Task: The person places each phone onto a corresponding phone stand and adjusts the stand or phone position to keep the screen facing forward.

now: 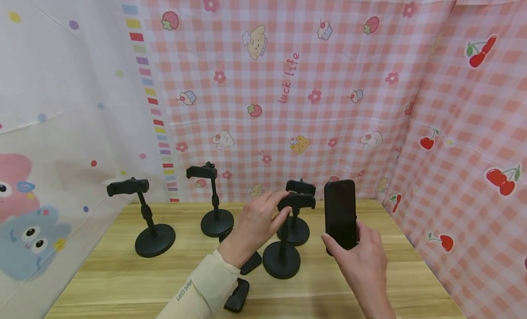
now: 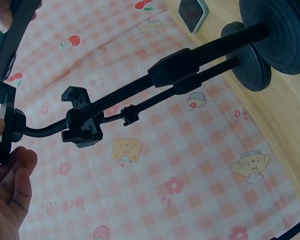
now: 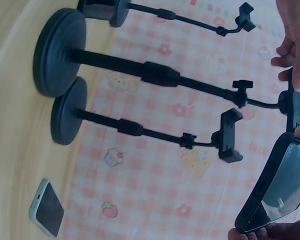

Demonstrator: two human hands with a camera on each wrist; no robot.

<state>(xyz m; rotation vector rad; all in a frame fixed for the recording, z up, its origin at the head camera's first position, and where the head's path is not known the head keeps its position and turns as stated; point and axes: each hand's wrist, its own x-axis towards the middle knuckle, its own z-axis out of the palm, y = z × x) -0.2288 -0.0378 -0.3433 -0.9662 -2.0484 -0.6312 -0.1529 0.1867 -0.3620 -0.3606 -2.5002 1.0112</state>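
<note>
From the head view, a person's left hand [image 1: 255,220] pinches one end of the clamp [image 1: 298,201] atop a black phone stand [image 1: 283,246], thumb below and forefinger above. The right hand [image 1: 366,257] grips a black smartphone [image 1: 340,211], its thumb along one edge, right of the left fingers. Crowding in just behind the pinched clamp is a rear stand [image 1: 302,232]. Left of the left fingers rise a middle stand [image 1: 215,202] and, well apart, a far-left stand [image 1: 147,213]. Below the left wrist, two dark handsets [image 1: 237,297] lie on the wooden table [image 1: 329,291], the sleeve passing close by; a checked curtain [image 1: 230,58] hangs behind.

In the left wrist view, fingers sit on both sides of the clamp, while a pale-edged phone [image 2: 194,14] lies on the table, well apart from them.

In the right wrist view, the right fingers clasp the smartphone by its edges, one corner close to the clamp; I cannot tell whether they touch.
</note>
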